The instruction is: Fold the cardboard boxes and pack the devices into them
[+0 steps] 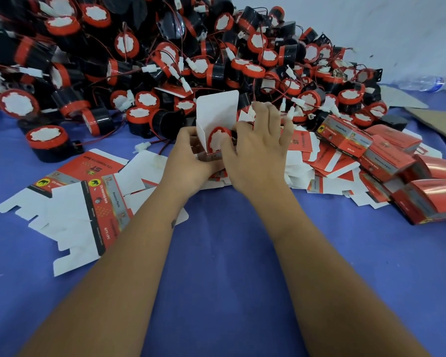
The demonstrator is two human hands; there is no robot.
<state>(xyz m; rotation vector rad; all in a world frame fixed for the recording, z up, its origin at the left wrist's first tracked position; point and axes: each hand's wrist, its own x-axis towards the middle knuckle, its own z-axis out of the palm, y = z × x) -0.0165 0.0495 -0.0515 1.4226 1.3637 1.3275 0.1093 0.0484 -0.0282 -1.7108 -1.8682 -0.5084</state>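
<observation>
half-folded white-and-red box (pixel 216 117) upright at centre with its lid flap raised, red-rimmed black device (pixel 220 140) sitting in its open mouth, huge heap of like devices (pixel 165 60) far behind, flat box blanks (pixel 88 202) near left, closed red boxes (pixel 397 161) stacked right

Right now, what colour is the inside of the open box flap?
Plain white, on the raised flap of the box in both hands; head view.

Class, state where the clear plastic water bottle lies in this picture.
In the head view the water bottle lies on its side at the far right edge, on the blue cloth behind the device pile.
</observation>
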